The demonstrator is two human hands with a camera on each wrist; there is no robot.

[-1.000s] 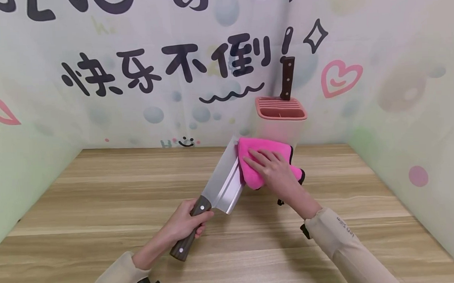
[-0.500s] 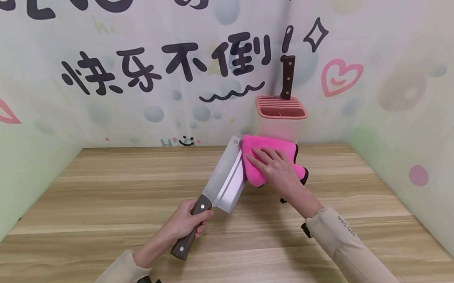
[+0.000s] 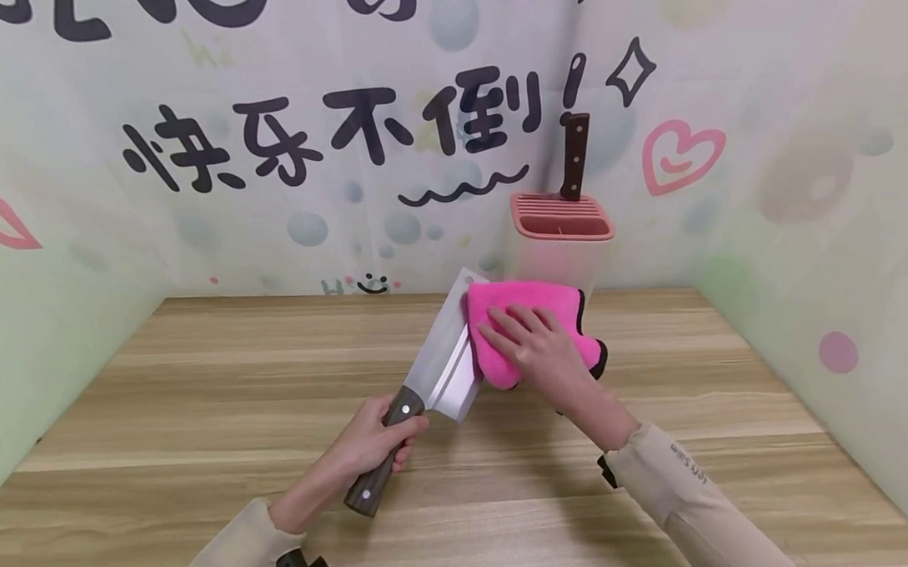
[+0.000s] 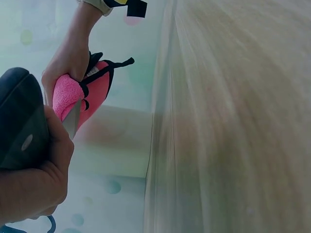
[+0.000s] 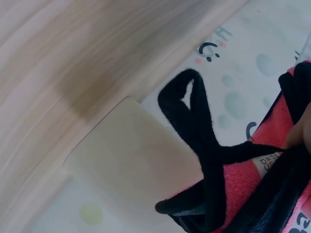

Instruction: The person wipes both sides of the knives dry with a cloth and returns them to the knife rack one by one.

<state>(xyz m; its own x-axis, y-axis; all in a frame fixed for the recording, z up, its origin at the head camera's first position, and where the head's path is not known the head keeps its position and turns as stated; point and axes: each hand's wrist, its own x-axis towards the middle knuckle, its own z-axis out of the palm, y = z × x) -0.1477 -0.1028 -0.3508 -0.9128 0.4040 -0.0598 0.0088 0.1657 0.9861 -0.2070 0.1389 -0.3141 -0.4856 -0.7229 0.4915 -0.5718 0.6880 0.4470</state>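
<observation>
In the head view my left hand [image 3: 377, 440] grips the dark riveted handle of a cleaver [image 3: 440, 355], its wide blade slanting up to the right above the table. My right hand [image 3: 547, 355] holds a pink towel [image 3: 525, 296] with black edging against the blade's upper right part, fingers spread over the cloth. Seen from the left wrist, the towel [image 4: 69, 97] is folded around the blade [image 4: 73, 120], one layer on each side. A black loop [image 5: 214, 145] hangs off the towel in the right wrist view. The cloth hides part of the blade.
A pale knife holder [image 3: 551, 259] with a pink slotted top stands at the back, just behind the towel. One brown-handled knife [image 3: 575, 154] sticks up from it. The wood-grain table [image 3: 226, 408] is bordered by a printed backdrop [image 3: 272, 231] on three sides.
The towel and right hand shifted slightly right along the blade, then came back left and a bit lower, covering more of it. The cleaver and left hand have barely moved.
</observation>
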